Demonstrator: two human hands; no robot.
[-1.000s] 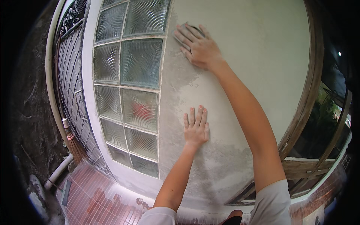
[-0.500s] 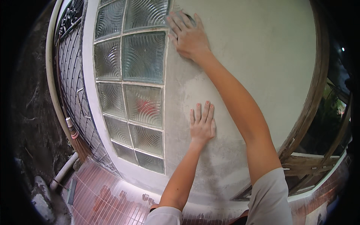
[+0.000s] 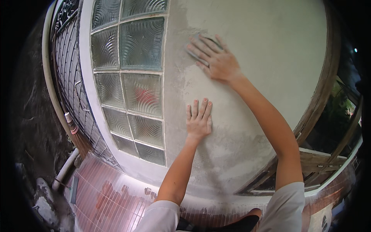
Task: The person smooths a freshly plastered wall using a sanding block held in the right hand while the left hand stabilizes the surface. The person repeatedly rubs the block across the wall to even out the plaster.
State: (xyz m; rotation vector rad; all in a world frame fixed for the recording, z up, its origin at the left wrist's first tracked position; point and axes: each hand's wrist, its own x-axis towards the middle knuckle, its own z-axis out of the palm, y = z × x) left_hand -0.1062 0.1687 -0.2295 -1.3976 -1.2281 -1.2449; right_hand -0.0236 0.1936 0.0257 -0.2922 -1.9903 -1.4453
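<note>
The wall [image 3: 270,58] fills the centre and upper right: pale, matte and smooth to the right, with blotchy grey, rougher patches beside the glass blocks [image 3: 141,44] and lower down. The blocks, at upper left, are clear, squarish panes moulded in curved ridges. At upper centre, the right hand [image 3: 216,60] lies over a dark, flat pad [image 3: 213,41] against the wall, fingers spread; motion blur and the hand's cover make it impossible to tell whether they grip its edges. The left hand [image 3: 199,120], near centre, rests palm-down on the plaster, fingers straight and slightly apart. Compared with half a second ago, the right hand and pad have moved down and rightward, away from the blocks; the left hand remains on roughly the same area.
</note>
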